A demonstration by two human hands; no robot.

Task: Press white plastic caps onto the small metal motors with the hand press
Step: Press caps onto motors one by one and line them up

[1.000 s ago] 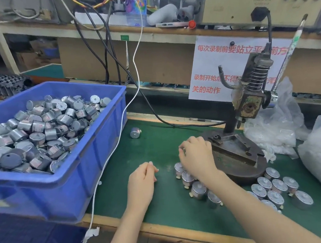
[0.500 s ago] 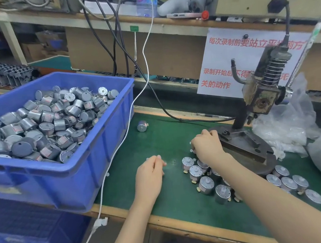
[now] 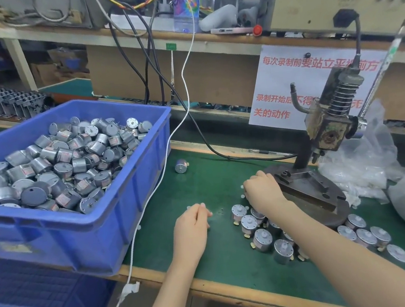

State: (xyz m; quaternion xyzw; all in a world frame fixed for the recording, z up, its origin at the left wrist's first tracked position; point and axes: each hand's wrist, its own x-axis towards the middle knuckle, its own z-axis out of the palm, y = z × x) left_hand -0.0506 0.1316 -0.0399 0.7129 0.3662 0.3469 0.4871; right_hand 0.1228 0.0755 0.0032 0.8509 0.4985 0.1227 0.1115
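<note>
Right hand (image 3: pixel 263 193), apparently curled, sits beside motors (image 3: pixel 249 224).

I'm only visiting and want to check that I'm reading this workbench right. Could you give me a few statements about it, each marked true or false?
1. The blue bin holds a heap of small metal motors. True.
2. The right hand grips the press lever. False: it is down at the green mat, by the edge of the press base.
3. One lone motor lies on the mat between the bin and the press. True.
4. A motor sits under the press ram. False: none shows there; the standing motors are on the mat in front of the base.
</note>
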